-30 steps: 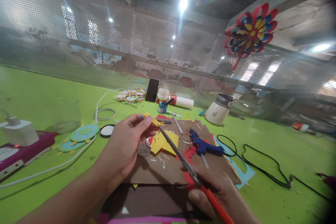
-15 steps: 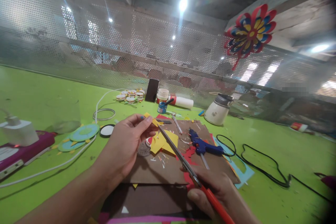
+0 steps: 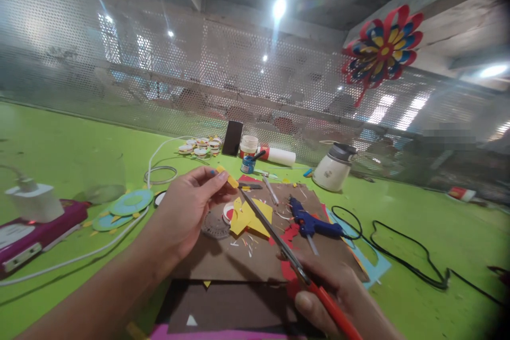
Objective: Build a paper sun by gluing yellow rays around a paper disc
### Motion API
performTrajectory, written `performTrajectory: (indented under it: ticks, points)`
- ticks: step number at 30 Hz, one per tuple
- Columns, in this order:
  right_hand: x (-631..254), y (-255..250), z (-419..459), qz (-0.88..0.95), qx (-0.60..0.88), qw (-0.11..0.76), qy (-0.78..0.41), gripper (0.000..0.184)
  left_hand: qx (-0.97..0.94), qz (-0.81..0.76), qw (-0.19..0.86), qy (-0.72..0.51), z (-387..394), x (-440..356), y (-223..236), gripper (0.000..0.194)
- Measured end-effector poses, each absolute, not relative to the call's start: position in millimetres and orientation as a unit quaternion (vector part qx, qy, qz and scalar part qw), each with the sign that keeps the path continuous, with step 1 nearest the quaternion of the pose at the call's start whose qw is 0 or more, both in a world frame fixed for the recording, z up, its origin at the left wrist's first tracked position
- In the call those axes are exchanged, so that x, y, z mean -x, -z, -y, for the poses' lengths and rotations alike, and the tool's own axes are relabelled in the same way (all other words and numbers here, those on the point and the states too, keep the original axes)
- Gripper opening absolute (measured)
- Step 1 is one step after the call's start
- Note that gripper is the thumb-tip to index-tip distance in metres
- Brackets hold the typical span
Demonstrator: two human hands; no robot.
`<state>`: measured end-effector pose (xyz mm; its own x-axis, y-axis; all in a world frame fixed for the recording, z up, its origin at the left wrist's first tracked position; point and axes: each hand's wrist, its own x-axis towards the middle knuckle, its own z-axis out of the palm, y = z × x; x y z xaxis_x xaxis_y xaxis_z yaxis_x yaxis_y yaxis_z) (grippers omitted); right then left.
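Note:
Between thumb and fingers, my left hand [image 3: 191,210] pinches a small yellow paper strip [image 3: 227,176]. My right hand [image 3: 330,281] grips red-handled scissors [image 3: 274,234], whose long blades point up and left. The blade tips are at the lower right end of the strip; I cannot tell whether they touch it. Below the blades, yellow paper [image 3: 255,216] lies on a brown board [image 3: 239,265] among tiny white clippings. A clear protractor [image 3: 215,224] sits beside that paper, partly behind my left hand.
A blue glue gun [image 3: 314,223] and red scraps [image 3: 290,236] lie on the board's right. Behind stand a phone [image 3: 232,138], a blue jar [image 3: 247,164] and a white bottle [image 3: 332,170]. At left are paper discs [image 3: 129,203] and a purple power strip [image 3: 43,234].
My left hand has shifted slightly left and tilted the yellow strip. Its end has come away from between the scissor blades toward their tips. The view has moved a little.

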<state>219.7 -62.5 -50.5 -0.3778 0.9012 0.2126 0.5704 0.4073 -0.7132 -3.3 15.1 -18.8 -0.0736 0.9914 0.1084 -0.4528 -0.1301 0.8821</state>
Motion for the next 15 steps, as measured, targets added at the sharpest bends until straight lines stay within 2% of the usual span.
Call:
performTrajectory:
  ticks: [15]
  points:
    - [-225.0,50.3,60.9,0.806,0.447,0.269,-0.28,0.05,-0.44,-0.348,0.563,-0.607,-14.6,7.5,16.7,0.012]
